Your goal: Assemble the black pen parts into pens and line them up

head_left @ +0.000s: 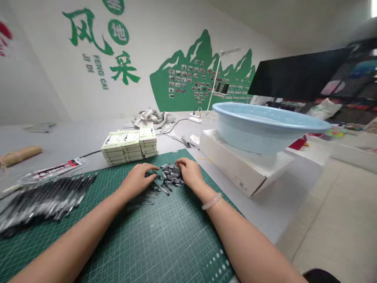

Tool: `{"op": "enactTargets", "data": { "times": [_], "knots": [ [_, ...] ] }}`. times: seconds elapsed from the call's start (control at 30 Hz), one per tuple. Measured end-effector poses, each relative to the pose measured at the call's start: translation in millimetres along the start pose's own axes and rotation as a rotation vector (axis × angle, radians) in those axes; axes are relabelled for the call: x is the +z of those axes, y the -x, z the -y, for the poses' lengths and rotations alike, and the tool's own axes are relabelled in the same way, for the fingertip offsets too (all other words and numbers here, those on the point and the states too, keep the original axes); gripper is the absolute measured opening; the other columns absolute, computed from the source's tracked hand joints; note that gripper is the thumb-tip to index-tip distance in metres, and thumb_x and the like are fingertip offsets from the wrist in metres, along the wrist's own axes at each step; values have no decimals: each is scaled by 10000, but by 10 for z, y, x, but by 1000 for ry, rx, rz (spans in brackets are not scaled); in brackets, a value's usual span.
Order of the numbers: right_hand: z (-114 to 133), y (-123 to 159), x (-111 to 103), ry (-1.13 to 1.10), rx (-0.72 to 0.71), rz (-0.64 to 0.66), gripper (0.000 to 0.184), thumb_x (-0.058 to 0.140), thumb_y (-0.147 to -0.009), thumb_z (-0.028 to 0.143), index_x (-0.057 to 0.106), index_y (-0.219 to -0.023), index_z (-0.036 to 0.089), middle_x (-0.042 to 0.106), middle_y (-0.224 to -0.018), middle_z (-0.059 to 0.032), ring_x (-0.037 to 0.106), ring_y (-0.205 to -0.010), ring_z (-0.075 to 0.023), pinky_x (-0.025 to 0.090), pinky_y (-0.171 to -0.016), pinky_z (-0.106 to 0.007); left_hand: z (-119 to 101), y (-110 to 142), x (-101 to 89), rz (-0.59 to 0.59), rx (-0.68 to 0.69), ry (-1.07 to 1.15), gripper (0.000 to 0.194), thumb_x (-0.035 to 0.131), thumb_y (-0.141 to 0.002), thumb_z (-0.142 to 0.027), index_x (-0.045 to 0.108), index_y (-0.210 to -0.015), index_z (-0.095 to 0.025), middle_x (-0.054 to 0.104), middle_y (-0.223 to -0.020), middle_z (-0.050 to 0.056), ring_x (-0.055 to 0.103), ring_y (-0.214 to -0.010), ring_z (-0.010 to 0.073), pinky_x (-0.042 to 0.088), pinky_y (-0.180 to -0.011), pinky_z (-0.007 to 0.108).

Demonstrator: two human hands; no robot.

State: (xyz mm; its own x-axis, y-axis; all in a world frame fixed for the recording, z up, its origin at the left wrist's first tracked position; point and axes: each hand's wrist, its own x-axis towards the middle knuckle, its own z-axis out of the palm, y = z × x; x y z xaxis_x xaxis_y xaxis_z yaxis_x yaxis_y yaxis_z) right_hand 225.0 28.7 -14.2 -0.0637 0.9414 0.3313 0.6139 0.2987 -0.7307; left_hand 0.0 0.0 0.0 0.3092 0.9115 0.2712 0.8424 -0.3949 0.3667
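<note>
While the caps [173,175] lie heaped on the mat [165,236] between both hands, their long axes point many ways, one slanting toward the near right. The left hand [139,179] has thumb and fingertips apart; whether the right hand [190,172], at the heap's edge, grips any, I cannot tell.

A small pile of short, slim pieces [173,177], black and clear plastic, lies toward the one-o'clock corner of the green mat [165,236]. They rest on their sides, jumbled and overlapping, pointing several ways. At the pile's seven o'clock a loose clear piece [163,190] lies flat, roughly along a ten-to-four line.
</note>
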Motion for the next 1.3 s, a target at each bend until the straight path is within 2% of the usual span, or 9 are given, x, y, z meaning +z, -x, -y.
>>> {"op": "enactTargets", "data": {
  "times": [0.1,0.2,0.4,0.6,0.83,0.93,1.03,1.17,1.3],
  "knots": [
    [-6,-3,-20,43,28,-4,288,506,-855,106,751,-972,204,760,-977,-32,678,-950,-169,461,-872,-248,-116,54,127,94,140,1,466,504,-912,-444,577,-1349,-299,506,-1479,50,386,-1393,292,276,-1142,523],
    [-10,0,-23,82,52,9,281,513,-857,118,756,-960,213,758,-1000,-36,674,-975,-178,454,-897,-258,-162,101,109,185,172,50,505,414,-951,-480,481,-1428,-327,425,-1536,35,339,-1428,281,226,-1155,557],
    [44,26,-21,128,7,27,281,507,-863,118,758,-953,208,753,-1022,-48,668,-999,-207,453,-906,-296,180,220,-344,25,-9,114,578,371,-930,-563,563,-1366,-235,547,-1443,52,495,-1325,265,351,-1127,412],
    [221,165,10,122,-212,0,232,537,-874,97,732,-969,179,730,-1023,-78,639,-992,-211,448,-915,-325,554,614,-479,121,-14,-12,559,464,-893,-583,626,-1298,-233,553,-1437,69,474,-1341,282,337,-1139,441],
    [365,319,100,116,-649,223,178,587,-867,76,725,-901,183,698,-926,-58,577,-958,-182,423,-922,-321,493,909,-401,233,116,-129,557,468,-930,-520,378,-1471,-421,347,-1574,-16,243,-1466,310,207,-1154,604],
    [395,369,135,185,-711,305,69,670,-847,171,724,-887,185,663,-869,-50,544,-931,-193,421,-902,-331,457,925,-372,286,153,-150,573,459,-938,-518,299,-1486,-472,297,-1592,-46,174,-1484,313,159,-1147,642],
    [409,411,176,227,-712,339,138,730,-814,265,721,-926,185,633,-875,-52,513,-954,-208,422,-882,-330,448,915,-313,308,152,-143,574,424,-954,-515,252,-1500,-474,272,-1602,-44,166,-1486,309,156,-1143,650],
    [430,451,224,275,-698,336,212,743,-802,330,702,-951,184,605,-893,-55,485,-967,-219,415,-874,-336,475,874,-282,242,147,-114,572,446,-946,-509,303,-1496,-439,302,-1597,-15,216,-1477,302,171,-1149,630],
    [487,490,256,325,-727,344,235,718,-823,346,669,-985,182,596,-924,-60,472,-950,-218,415,-852,-337,530,832,-356,87,137,-46,515,521,-907,-501,524,-1389,-319,512,-1474,43,403,-1389,276,301,-1148,487]
  ]
}}
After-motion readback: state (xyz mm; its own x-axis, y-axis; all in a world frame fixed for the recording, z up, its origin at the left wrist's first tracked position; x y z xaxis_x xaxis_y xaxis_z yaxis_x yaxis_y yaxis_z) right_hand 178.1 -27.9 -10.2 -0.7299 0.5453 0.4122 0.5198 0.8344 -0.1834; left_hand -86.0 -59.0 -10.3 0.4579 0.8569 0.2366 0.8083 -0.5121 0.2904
